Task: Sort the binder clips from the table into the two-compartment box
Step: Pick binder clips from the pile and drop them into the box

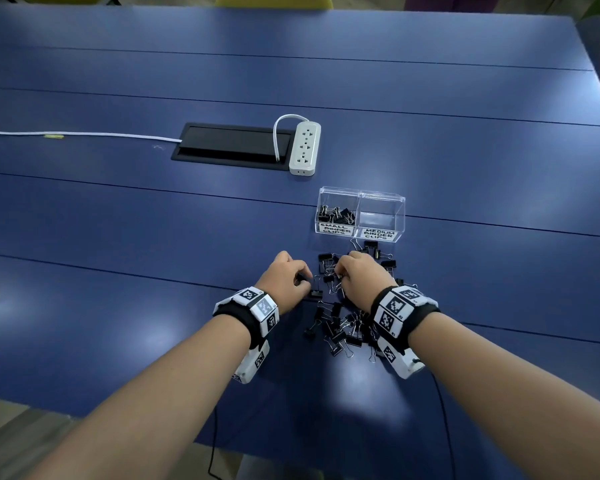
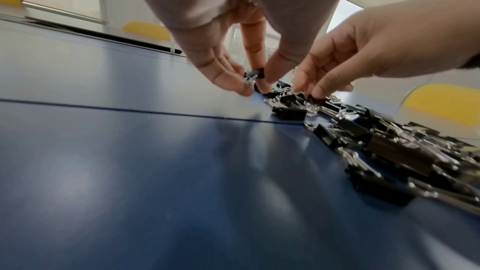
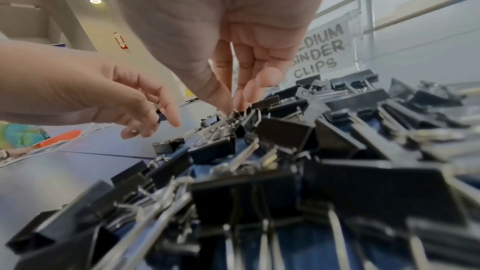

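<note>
A clear two-compartment box (image 1: 361, 195) stands on the blue table just beyond my hands. Its left half, labelled small, holds several small black clips (image 1: 337, 213); the right half, labelled medium (image 3: 319, 52), shows nothing inside. A loose pile of black binder clips (image 1: 343, 327) (image 2: 389, 143) (image 3: 285, 151) lies in front of the box. My left hand (image 1: 305, 277) (image 2: 255, 85) pinches a small clip (image 2: 253, 73) (image 3: 161, 116) at the pile's left edge. My right hand (image 1: 340, 275) (image 3: 235, 108) pinches the wire handle of a clip in the pile.
A white power strip (image 1: 305, 147) lies beside a black cable hatch (image 1: 232, 145) farther back, with a white cable (image 1: 84, 134) running left. The table's (image 1: 153, 237) near edge is close to my forearms. Yellow chairs (image 2: 441, 104) stand around.
</note>
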Motion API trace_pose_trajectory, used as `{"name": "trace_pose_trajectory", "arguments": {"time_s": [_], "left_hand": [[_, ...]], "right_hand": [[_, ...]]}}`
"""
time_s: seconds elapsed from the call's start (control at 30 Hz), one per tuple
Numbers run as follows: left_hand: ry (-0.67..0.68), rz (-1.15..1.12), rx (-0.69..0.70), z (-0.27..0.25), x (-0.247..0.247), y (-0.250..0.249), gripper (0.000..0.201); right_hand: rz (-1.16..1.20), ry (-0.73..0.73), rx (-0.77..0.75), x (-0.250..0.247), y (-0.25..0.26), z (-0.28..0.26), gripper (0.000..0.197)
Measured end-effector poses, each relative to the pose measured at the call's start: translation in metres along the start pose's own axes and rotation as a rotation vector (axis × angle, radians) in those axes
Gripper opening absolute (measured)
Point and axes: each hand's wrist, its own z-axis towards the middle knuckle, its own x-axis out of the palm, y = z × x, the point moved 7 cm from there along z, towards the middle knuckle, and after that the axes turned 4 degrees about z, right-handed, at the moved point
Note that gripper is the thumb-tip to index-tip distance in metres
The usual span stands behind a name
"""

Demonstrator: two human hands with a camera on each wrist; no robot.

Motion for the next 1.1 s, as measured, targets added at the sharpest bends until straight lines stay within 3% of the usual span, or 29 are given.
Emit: {"name": "trace_pose_trajectory", "arguments": {"time_s": [0.1, 0.2, 0.37, 0.47, 0.63, 0.77, 0.9, 1.1], "left_hand": [[0.015, 0.041, -0.005, -0.004, 0.006, -0.001, 0.012], [0.063, 0.144, -0.026, -0.004, 0.012, -0.004, 0.016], [0.094, 0.294, -0.099, -0.005, 0.020, -0.005, 0.020], [0.078, 0.371, -0.080, -0.008, 0.024, -0.008, 0.035], [0.100, 0.338, -0.071, -0.006, 0.031, -0.008, 0.035], [0.103, 0.278, -0.071, 0.000, 0.031, -0.008, 0.030], [0.096, 0.345, -0.042, 0.007, 0.028, -0.009, 0.015], [0.121, 0.396, -0.042, 0.012, 0.019, -0.010, 0.012]], "right_hand": [[-0.039, -0.006, -0.093, 0.001, 0.012, -0.002, 0.025], [-0.131, 0.081, -0.148, 0.013, 0.021, 0.000, 0.032], [-0.193, 0.117, -0.083, 0.020, 0.017, 0.007, 0.026], [-0.141, 0.104, -0.042, 0.018, 0.014, 0.009, 0.022], [-0.068, 0.043, -0.036, 0.012, 0.010, 0.006, 0.013], [0.002, -0.015, -0.059, 0.005, 0.008, 0.002, 0.016], [0.119, -0.038, -0.034, -0.001, 0.003, 0.002, 0.018], [0.336, -0.245, 0.035, -0.052, 0.000, 0.011, 0.015]]}}
